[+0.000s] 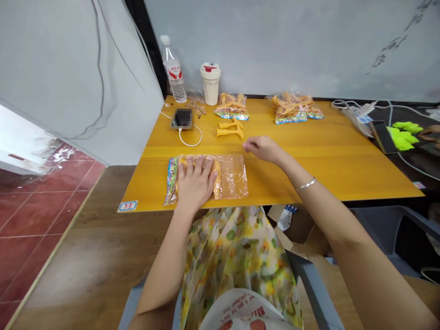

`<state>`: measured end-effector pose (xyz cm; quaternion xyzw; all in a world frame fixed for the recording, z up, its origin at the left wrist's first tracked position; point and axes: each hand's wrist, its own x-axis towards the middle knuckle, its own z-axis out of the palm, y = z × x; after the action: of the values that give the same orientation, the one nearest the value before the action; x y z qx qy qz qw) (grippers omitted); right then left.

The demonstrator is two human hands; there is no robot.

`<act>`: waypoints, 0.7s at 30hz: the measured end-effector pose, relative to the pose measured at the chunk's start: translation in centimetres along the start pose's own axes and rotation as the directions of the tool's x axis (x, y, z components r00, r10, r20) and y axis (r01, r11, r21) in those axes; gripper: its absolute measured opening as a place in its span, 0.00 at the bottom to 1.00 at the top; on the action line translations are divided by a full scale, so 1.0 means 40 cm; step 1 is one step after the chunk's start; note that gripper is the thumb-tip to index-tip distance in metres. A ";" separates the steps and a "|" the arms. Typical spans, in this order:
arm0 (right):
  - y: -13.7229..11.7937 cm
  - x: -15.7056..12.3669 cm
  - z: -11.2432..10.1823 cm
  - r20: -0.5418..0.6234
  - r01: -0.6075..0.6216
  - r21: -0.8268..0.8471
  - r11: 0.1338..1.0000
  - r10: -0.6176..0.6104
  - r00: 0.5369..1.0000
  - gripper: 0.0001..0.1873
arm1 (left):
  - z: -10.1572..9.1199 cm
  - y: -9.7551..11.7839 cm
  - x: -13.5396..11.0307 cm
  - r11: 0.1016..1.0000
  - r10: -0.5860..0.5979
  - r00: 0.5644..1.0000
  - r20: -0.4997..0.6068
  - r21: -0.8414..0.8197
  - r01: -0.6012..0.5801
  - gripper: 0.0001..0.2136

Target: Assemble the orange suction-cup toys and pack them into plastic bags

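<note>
In the head view, the person's left hand (195, 182) lies flat on a clear plastic bag (234, 176) near the front edge of a yellow wooden table (319, 176), fingers slightly apart and pressing on the orange plastic pieces (216, 179) inside. The right hand (263, 149) holds nothing, its fingers loosely together above the tabletop, just beyond the bag's far right corner and near a loose orange plastic part (229, 129). Printed packets of orange pieces (232, 110) sit along the table's back edge.
</note>
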<state>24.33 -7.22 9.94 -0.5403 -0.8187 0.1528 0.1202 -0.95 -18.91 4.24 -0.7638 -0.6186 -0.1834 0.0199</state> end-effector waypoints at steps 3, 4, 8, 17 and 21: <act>-0.021 0.099 0.013 -0.122 -0.017 -0.036 0.999 0.013 0.992 0.17 | -0.005 0.011 0.001 0.999 -0.030 0.999 0.021 0.021 0.029 0.27; -0.035 0.130 0.027 -0.113 0.017 -0.051 0.999 -0.023 0.993 0.17 | -0.007 0.014 0.002 0.999 -0.039 0.999 0.025 0.028 0.038 0.27; -0.091 0.203 0.089 -0.066 0.003 -0.190 0.982 -0.016 0.998 0.25 | -0.008 0.023 0.004 0.997 -0.066 0.998 0.010 0.052 0.065 0.27; 0.003 0.081 0.028 -0.241 0.058 0.078 0.995 -0.038 0.970 0.37 | -0.007 0.012 0.001 0.997 -0.068 0.996 -0.057 -0.024 0.067 0.27; 0.083 -0.022 -0.001 -0.373 0.048 0.630 0.775 0.248 0.894 0.35 | -0.025 0.080 0.002 0.985 -0.072 0.989 -0.130 -0.163 0.051 0.30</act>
<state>27.51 -6.78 8.69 -0.5337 -0.6421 0.2967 0.4635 1.86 -19.83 5.83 -0.7292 -0.6226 -0.2839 -0.0049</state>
